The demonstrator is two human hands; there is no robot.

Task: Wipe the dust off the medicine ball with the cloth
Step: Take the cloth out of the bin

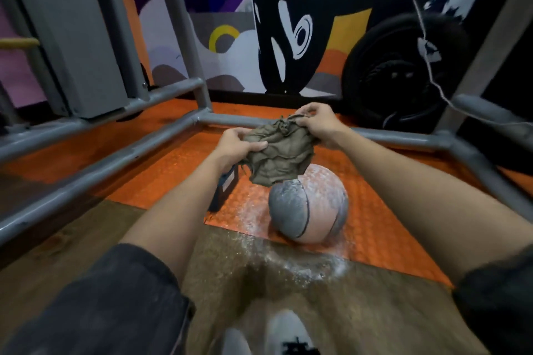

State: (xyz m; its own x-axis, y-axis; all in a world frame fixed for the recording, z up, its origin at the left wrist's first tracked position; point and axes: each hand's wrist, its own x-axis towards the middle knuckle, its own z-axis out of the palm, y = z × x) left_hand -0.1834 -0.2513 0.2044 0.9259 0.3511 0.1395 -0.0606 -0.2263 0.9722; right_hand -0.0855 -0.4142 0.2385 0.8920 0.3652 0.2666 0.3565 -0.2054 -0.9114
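1. Starting left: a grey metal tube frame (101, 153) lies on the floor, apart from the work.
2. Left hand (236, 147) is curled, pinching the left edge of the crumpled olive-brown fabric cloth (279, 153).
3. Cloth is held up between both hands, with its lower flap over the ball's top; contact unclear. Probably soft, light and limp, so bunch it into a palm pad.
4. Round grey-and-pink medicine ball (308, 210), coated in white dust, sits on the orange textured floor mat (389, 210). Likely heavy and may roll, so steady its side.
5. Right hand (320, 127) pinches the cloth's upper right corner.
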